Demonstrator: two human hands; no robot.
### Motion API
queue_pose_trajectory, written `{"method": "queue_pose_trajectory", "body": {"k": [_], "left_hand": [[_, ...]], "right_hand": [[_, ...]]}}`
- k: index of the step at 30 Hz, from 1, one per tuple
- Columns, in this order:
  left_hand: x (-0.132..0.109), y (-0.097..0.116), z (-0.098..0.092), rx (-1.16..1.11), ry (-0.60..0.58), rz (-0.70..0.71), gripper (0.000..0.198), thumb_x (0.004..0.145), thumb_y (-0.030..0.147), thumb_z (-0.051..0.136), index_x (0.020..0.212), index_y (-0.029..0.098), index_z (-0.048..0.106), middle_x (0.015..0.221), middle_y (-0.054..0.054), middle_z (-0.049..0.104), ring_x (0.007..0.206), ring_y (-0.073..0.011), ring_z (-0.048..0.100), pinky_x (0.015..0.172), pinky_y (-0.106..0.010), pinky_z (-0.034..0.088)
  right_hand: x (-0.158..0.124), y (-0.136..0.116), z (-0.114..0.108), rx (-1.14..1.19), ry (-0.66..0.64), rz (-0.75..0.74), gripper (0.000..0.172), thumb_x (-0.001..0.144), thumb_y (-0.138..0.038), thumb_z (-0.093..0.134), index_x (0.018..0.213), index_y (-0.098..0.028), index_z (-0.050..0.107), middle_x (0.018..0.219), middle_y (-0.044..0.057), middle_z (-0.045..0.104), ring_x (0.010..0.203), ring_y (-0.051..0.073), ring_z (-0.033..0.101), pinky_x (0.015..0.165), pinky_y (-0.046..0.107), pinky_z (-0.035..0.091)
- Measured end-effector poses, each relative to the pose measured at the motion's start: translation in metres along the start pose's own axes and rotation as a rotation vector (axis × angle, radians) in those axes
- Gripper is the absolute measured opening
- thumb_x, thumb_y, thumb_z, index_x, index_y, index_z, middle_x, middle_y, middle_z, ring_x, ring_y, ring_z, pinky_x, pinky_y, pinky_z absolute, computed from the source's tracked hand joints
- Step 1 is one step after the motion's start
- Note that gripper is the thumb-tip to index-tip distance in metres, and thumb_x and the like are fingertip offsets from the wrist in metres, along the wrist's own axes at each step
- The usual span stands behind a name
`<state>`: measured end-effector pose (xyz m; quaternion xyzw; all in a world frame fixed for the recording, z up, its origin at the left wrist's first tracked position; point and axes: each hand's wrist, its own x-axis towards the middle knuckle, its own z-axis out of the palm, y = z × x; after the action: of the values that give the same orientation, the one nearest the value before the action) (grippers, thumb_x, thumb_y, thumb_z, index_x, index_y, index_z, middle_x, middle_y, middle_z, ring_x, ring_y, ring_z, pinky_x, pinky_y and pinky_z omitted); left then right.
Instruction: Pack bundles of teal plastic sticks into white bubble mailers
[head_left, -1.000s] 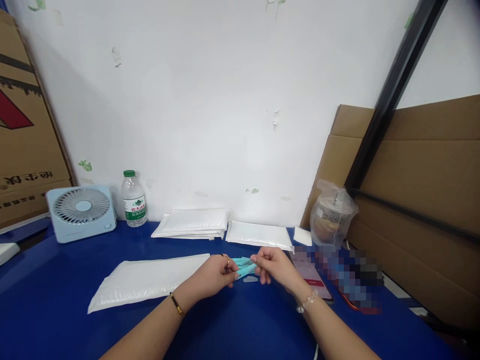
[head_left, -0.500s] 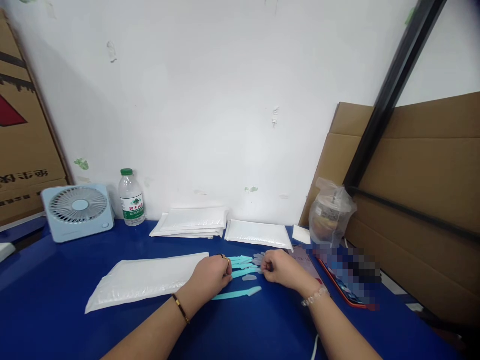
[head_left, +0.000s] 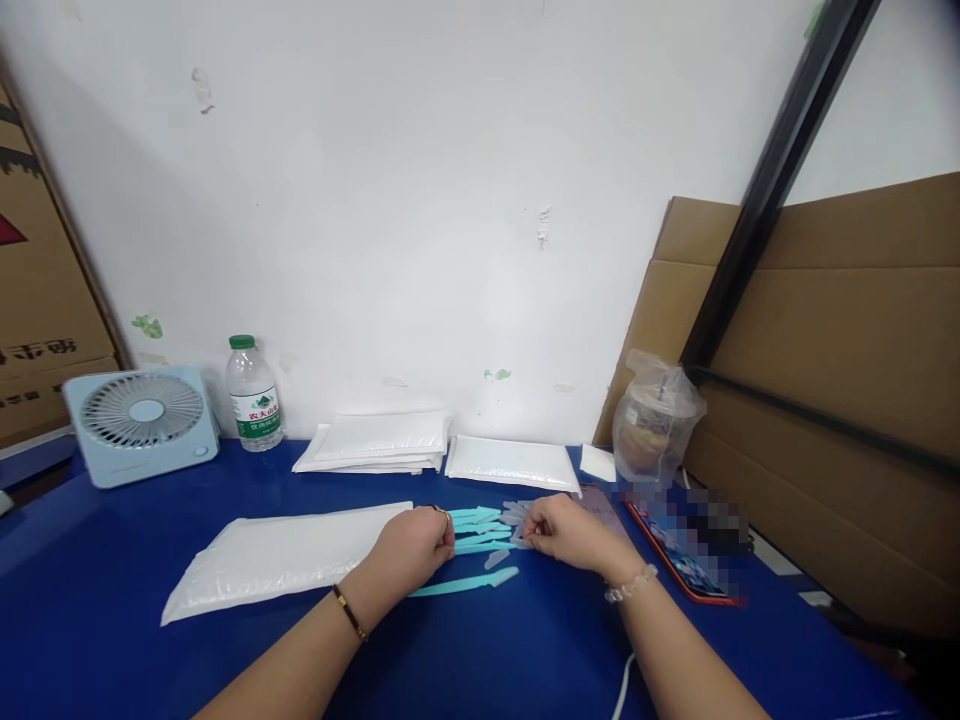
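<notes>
Several turquoise eyebrow razors [head_left: 480, 528] lie side by side on the blue table, their heads pointing right. My left hand [head_left: 412, 548] is closed in a pinch on the razor handles, which its fingers partly hide. Clear plastic blade caps [head_left: 513, 514] lie in a cluster by the razor heads. My right hand [head_left: 562, 535] pinches at the edge of this cluster, its fingertips on a clear cap that is mostly hidden. A loose clear cap [head_left: 496, 559] rests just below the row. Nearer to me lies a separate turquoise razor [head_left: 469, 583], partly behind my left hand.
A padded white envelope [head_left: 277, 560] lies left of my left hand. More white envelopes [head_left: 382, 440] are stacked by the wall, beside a single envelope [head_left: 514, 463]. A fan [head_left: 146, 425], a water bottle [head_left: 255, 395], a bagged drink cup [head_left: 656, 420] and a phone [head_left: 682, 555] surround the area.
The loose cap below the row has turned from lying level to slanted. Both hands stay close to where they were, still pinched. The whole view has shifted slightly.
</notes>
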<state>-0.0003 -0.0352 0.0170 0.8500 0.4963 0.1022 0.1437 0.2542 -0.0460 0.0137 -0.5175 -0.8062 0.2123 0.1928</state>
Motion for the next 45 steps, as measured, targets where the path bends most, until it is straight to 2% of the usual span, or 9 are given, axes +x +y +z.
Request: {"method": "queue_pose_trajectory", "body": {"k": [6, 11, 13, 16, 18, 23, 27, 31, 45], "left_hand": [[0.001, 0.003, 0.000, -0.040, -0.004, 0.035, 0.011, 0.071, 0.023, 0.054, 0.071, 0.021, 0.065, 0.077, -0.003, 0.066, 0.068, -0.0158, 0.056, 0.056, -0.025, 0.033], [-0.002, 0.004, 0.001, -0.161, -0.121, 0.073, 0.014, 0.071, 0.029, 0.056, 0.071, 0.021, 0.066, 0.070, -0.002, 0.067, 0.060, -0.0145, 0.055, 0.053, -0.024, 0.033], [-0.002, 0.003, 0.002, -0.172, -0.122, 0.077, 0.017, 0.072, 0.034, 0.056, 0.073, 0.021, 0.066, 0.070, -0.001, 0.067, 0.060, -0.0144, 0.055, 0.052, -0.024, 0.032], [0.000, -0.001, 0.004, -0.110, -0.012, 0.072, 0.017, 0.075, 0.034, 0.054, 0.076, 0.022, 0.065, 0.076, -0.002, 0.065, 0.068, -0.0155, 0.056, 0.057, -0.025, 0.033], [0.002, -0.003, 0.005, -0.055, 0.042, 0.055, 0.014, 0.075, 0.032, 0.055, 0.081, 0.022, 0.063, 0.082, -0.002, 0.064, 0.073, -0.0164, 0.056, 0.060, -0.025, 0.034], [0.004, -0.006, 0.007, 0.009, 0.039, 0.027, 0.012, 0.075, 0.030, 0.057, 0.083, 0.023, 0.062, 0.084, -0.001, 0.063, 0.075, -0.0172, 0.056, 0.060, -0.026, 0.034], [0.005, -0.005, 0.006, 0.010, 0.008, -0.020, 0.008, 0.075, 0.028, 0.055, 0.075, 0.022, 0.061, 0.079, -0.001, 0.063, 0.072, -0.0170, 0.056, 0.058, -0.026, 0.032], [0.006, -0.006, 0.007, 0.006, 0.002, -0.046, 0.009, 0.076, 0.029, 0.055, 0.076, 0.022, 0.061, 0.079, -0.001, 0.063, 0.071, -0.0170, 0.056, 0.057, -0.026, 0.032], [0.008, -0.005, 0.009, 0.020, 0.010, -0.044, 0.008, 0.078, 0.026, 0.054, 0.075, 0.022, 0.061, 0.080, 0.000, 0.064, 0.071, -0.0148, 0.057, 0.056, -0.024, 0.033]], "right_hand": [[-0.001, -0.007, 0.000, 0.057, -0.028, -0.032, 0.016, 0.071, -0.012, 0.054, 0.068, -0.018, 0.069, 0.063, 0.002, 0.067, 0.053, 0.015, 0.057, 0.050, 0.022, 0.038], [-0.003, -0.001, 0.000, 0.148, -0.142, -0.003, 0.015, 0.071, -0.014, 0.055, 0.068, -0.018, 0.070, 0.060, 0.001, 0.064, 0.044, 0.012, 0.053, 0.045, 0.022, 0.037], [-0.002, 0.005, -0.002, 0.120, -0.106, 0.017, 0.015, 0.071, -0.015, 0.056, 0.070, -0.019, 0.070, 0.061, 0.001, 0.065, 0.047, 0.013, 0.054, 0.047, 0.022, 0.038], [0.002, 0.013, -0.004, 0.007, 0.072, 0.000, 0.013, 0.070, -0.015, 0.060, 0.074, -0.020, 0.071, 0.070, 0.002, 0.066, 0.062, 0.015, 0.058, 0.056, 0.023, 0.041], [0.004, 0.014, -0.003, -0.053, 0.123, -0.018, 0.015, 0.069, -0.013, 0.062, 0.078, -0.021, 0.071, 0.076, 0.002, 0.066, 0.067, 0.016, 0.058, 0.059, 0.023, 0.041], [0.006, 0.010, 0.000, -0.121, 0.078, -0.048, 0.009, 0.071, -0.015, 0.063, 0.071, -0.020, 0.070, 0.076, 0.003, 0.065, 0.068, 0.016, 0.058, 0.062, 0.024, 0.040], [0.004, 0.009, 0.000, -0.059, 0.043, -0.046, 0.012, 0.077, -0.020, 0.058, 0.071, -0.019, 0.068, 0.076, 0.003, 0.065, 0.066, 0.015, 0.057, 0.060, 0.024, 0.040], [0.003, 0.009, 0.001, 0.037, 0.010, -0.008, 0.011, 0.077, -0.024, 0.060, 0.071, -0.018, 0.067, 0.071, 0.002, 0.065, 0.062, 0.014, 0.057, 0.055, 0.022, 0.039], [0.007, 0.012, 0.004, 0.034, 0.035, -0.007, 0.011, 0.078, -0.024, 0.060, 0.072, -0.018, 0.066, 0.077, 0.002, 0.063, 0.067, 0.014, 0.056, 0.059, 0.022, 0.039]]}}
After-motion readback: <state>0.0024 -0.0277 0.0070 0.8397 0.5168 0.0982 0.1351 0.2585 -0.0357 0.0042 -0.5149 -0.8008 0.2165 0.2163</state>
